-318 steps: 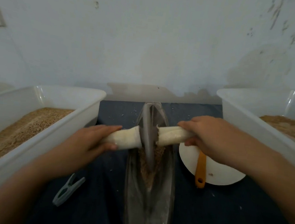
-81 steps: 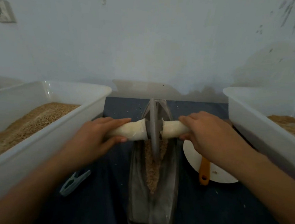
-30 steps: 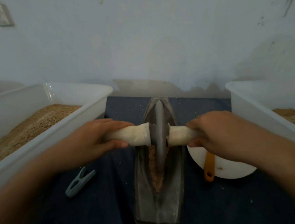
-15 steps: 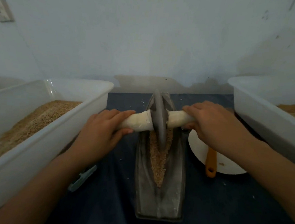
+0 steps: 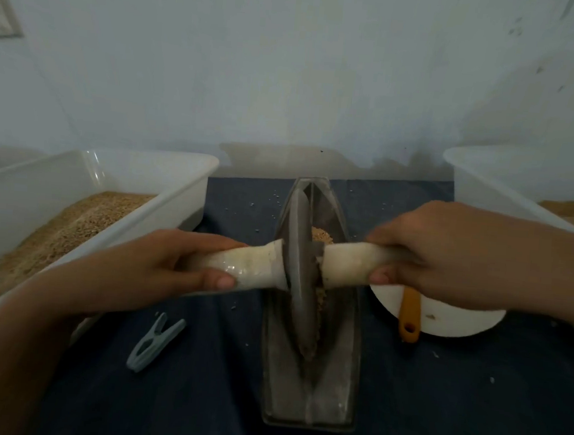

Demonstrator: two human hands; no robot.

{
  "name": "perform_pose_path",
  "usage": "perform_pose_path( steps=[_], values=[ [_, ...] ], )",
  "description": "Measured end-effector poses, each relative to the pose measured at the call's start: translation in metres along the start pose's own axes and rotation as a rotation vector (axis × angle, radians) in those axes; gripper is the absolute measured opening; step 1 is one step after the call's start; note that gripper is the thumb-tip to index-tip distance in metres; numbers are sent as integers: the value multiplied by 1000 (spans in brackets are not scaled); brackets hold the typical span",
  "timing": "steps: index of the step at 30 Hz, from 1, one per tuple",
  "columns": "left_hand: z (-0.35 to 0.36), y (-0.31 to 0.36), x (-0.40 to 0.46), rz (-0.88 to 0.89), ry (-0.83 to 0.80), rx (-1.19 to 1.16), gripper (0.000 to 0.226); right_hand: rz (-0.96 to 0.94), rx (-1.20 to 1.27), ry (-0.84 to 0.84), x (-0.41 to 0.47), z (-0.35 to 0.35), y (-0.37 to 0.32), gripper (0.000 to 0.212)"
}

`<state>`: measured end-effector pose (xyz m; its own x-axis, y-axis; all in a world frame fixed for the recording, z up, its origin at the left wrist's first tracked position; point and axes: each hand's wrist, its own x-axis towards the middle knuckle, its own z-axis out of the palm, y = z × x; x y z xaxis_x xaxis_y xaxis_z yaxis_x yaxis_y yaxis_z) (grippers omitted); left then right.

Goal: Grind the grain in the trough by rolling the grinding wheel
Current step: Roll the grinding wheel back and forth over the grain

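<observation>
Your left hand [image 5: 158,265] and right hand [image 5: 447,257] each wrap a firm grip round one end of the pale handle [image 5: 251,266] that runs through the grinding wheel [image 5: 300,276], so both sides share the load and the disc stays upright on its edge. The wheel stands in the middle of the trough [image 5: 315,322], on top of the grain [image 5: 320,235], which shows just behind and beside it. The handle's long axis lies left to right, across the trough; the trough's own length runs from you toward the wall, its narrow end far, which sets the rolling direction. The trough sits on the dark table [image 5: 436,400] between two white tubs [image 5: 92,188].
</observation>
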<state>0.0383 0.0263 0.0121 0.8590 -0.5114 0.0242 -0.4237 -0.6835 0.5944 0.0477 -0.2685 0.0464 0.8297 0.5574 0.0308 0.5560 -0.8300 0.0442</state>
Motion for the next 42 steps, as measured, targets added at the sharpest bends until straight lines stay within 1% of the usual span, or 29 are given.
perform_pose_path(
  steps=[2,4,5,7,8,10,12,13,15,17,20,22,24,26,28,29,31,34,36,38,40,42],
  values=[
    [11,-3,11,-35,166,73,40,55,-20,110,15,13,3,20],
    [23,-5,22,-34,326,195,43,72,-96,234,28,26,7,27],
    [28,-7,26,-19,383,258,45,72,-120,280,32,31,9,32],
    [33,-10,30,8,451,342,48,76,-136,313,35,36,11,38],
    [31,-10,30,12,452,344,49,75,-144,306,34,36,12,38],
    [24,-8,26,12,383,266,49,61,-165,239,30,31,10,32],
    [12,-6,18,1,241,148,47,37,-126,139,21,20,6,20],
    [7,-5,13,-2,152,97,43,19,-92,86,16,14,4,18],
    [-1,-2,2,3,-3,31,46,-15,-43,3,4,2,2,22],
    [-5,1,-4,17,-60,-14,49,-30,-12,-38,-5,-6,0,27],
    [-3,6,-3,10,-20,18,45,-11,4,-42,-3,-5,1,26],
    [5,5,4,0,116,125,38,33,6,20,7,5,3,23],
    [18,3,15,4,303,282,41,72,-47,128,19,18,5,23],
    [30,0,24,38,458,473,47,89,-120,218,28,29,8,32],
    [35,-2,28,48,504,561,51,98,-131,237,32,35,10,37],
    [34,-3,28,53,498,550,51,93,-129,228,32,34,11,37],
    [28,-1,25,48,441,429,50,74,-128,178,28,29,10,32],
    [12,0,12,10,254,199,47,27,-75,61,16,13,5,22],
    [3,4,1,22,117,117,43,-9,-8,-22,3,1,2,18],
    [-3,7,-6,40,35,68,48,-27,35,-81,-7,-8,0,20],
    [-3,10,-6,39,37,48,45,-24,47,-81,-9,-9,0,20],
    [1,9,0,17,110,85,41,8,36,-11,-1,-1,2,17]
  ],
)
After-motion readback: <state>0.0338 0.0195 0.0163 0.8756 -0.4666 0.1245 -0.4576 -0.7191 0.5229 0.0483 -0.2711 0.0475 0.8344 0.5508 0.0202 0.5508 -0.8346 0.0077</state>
